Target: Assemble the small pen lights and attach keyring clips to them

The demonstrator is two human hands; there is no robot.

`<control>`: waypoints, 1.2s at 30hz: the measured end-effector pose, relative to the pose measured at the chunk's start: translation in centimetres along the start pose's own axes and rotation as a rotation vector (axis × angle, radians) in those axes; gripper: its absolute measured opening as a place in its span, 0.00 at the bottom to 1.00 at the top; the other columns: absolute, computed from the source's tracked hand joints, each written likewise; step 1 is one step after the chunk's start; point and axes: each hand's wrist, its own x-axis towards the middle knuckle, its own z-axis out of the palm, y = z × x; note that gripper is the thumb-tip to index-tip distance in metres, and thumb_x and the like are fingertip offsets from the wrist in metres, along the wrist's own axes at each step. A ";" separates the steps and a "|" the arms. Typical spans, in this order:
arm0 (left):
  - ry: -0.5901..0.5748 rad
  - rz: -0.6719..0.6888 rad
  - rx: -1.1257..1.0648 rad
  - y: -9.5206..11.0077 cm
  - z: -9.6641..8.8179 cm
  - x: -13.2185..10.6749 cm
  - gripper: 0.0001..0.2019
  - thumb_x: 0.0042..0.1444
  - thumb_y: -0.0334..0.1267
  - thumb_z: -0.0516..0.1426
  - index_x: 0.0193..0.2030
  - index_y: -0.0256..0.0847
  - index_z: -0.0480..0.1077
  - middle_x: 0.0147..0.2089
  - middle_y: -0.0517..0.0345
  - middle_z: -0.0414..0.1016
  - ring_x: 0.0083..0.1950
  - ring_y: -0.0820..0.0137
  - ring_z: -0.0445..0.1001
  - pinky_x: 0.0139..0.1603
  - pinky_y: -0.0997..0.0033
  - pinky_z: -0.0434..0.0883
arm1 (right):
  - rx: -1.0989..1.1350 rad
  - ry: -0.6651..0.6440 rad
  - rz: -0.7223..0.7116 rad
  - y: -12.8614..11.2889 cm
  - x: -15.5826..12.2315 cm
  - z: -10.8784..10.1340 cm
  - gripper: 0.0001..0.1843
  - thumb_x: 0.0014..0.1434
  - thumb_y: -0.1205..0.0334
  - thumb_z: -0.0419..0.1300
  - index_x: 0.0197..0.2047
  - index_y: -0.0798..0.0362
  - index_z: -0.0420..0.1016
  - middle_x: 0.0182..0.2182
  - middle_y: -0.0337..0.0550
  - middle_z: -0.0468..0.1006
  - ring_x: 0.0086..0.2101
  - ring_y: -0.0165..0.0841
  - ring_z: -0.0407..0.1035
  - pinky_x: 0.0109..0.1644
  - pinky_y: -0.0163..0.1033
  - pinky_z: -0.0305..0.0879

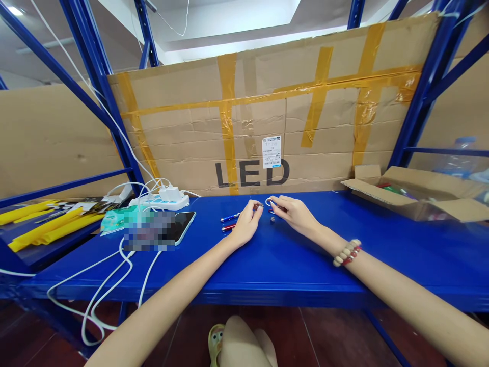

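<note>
Knee (240, 340) beneath blue counter (305, 265), left hand (246, 224) and right hand (295, 214) each pinch small parts (260, 205) before taped cardboard (267, 112).

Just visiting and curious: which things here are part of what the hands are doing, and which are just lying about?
In use: left hand pinching small dark piece, right hand pinching white loop, blue pen, red pen, small metal part.
Lying about: power strip, phone, cardboard box, yellow strips, white cables.

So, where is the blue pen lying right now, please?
Head view: the blue pen lies just left of the left hand, beside the red pen.
</note>
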 end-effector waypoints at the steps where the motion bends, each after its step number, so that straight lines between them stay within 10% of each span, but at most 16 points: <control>1: -0.019 0.020 0.015 0.0 0.0 0.0 0.07 0.61 0.38 0.46 0.39 0.40 0.61 0.36 0.58 0.68 0.40 0.71 0.67 0.45 0.71 0.63 | -0.012 0.020 0.002 -0.1 0.0 0.0 0.20 0.64 0.55 0.42 0.46 0.55 0.71 0.28 0.45 0.70 0.29 0.32 0.65 0.33 0.34 0.59; 13: -0.127 0.084 0.009 -0.1 0.2 -0.2 0.13 0.62 0.38 0.42 0.27 0.39 0.59 0.25 0.62 0.64 0.28 0.75 0.62 0.35 0.75 0.60 | -0.060 -0.008 -0.099 -0.8 0.0 0.5 0.21 0.65 0.55 0.39 0.48 0.55 0.69 0.30 0.47 0.70 0.33 0.34 0.65 0.38 0.37 0.63; 22: 0.082 0.020 -0.157 -1.0 -0.3 0.6 0.12 0.62 0.42 0.43 0.34 0.39 0.61 0.23 0.64 0.61 0.25 0.76 0.59 0.29 0.77 0.59 | -0.069 -0.062 -0.177 -0.4 -0.3 1.6 0.19 0.65 0.59 0.41 0.49 0.55 0.68 0.36 0.49 0.72 0.39 0.36 0.66 0.43 0.40 0.65; 36: 0.072 -0.091 -0.171 -0.4 -0.2 0.5 0.11 0.55 0.42 0.53 0.33 0.40 0.54 0.29 0.64 0.62 0.28 0.78 0.59 0.32 0.77 0.59 | -0.041 -0.111 -0.129 -0.4 -0.3 0.9 0.16 0.64 0.60 0.45 0.50 0.54 0.67 0.39 0.49 0.72 0.40 0.35 0.67 0.43 0.39 0.65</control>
